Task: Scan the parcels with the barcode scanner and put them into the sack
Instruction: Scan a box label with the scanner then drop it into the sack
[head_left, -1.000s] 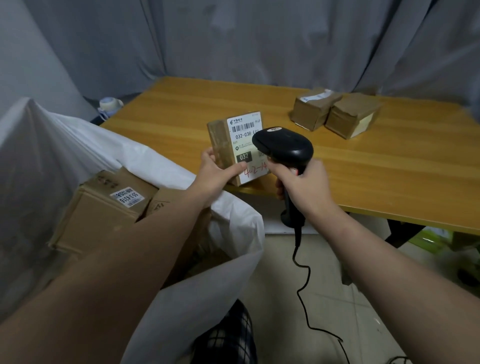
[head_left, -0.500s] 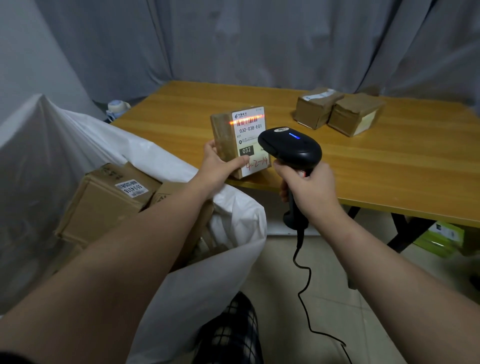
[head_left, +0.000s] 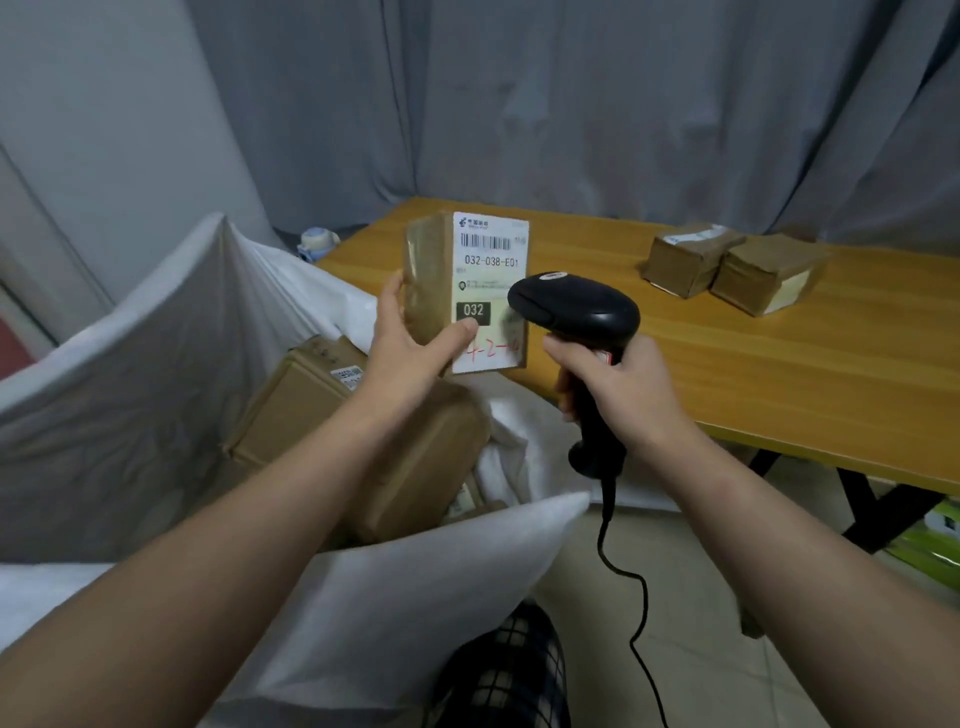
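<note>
White sack (head_left: 130, 364) gapes open at left, several brown boxes already inside. Table (head_left: 779, 364) carries two more parcels (head_left: 691, 257), (head_left: 769, 280), well apart from the hands. Left hand (head_left: 410, 343) grips the labelled parcel (head_left: 467, 291) upright above the sack's mouth. Right hand (head_left: 618, 384) is wrapped round the barcode scanner (head_left: 576, 312), nose at the label; no beam visible. Looks like the scan step. Next: lower parcel into sack, clear of the rim.

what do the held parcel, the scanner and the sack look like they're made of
Held parcel: brown cardboard under glossy clear tape, judging by the sheen, with a white paper label.
Scanner: black moulded plastic, smooth with a soft shine.
Sack: thin white sheet, probably plastic or woven plastic; it creases and sags.
</note>
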